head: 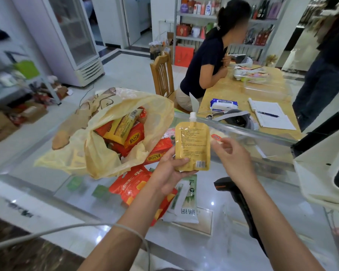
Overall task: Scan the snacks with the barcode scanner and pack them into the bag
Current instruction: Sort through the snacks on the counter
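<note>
Left on the glass surface (37, 180): yellow plastic bag (76, 153), mouth gaping, packets inside. Right of it, left hand (168, 173) palm-up, thumb and fingers curled round the bottom of the yellow spouted pouch (192, 141), held upright above the surface, barcode towards the camera. Probably light, soft and slick; best gripped by the flat edge seams or stiff spout, not the belly. Right hand (233, 155) just beside the pouch, fingers loosely bent, gripping nothing. Barcode scanner (223, 184) lying on the surface beneath that forearm.

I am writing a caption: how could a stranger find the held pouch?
Above the glass counter, right of the yellow bag, the left hand holds a pouch. It alone has a white spout cap; the red packet and green packet beneath have none.
</note>
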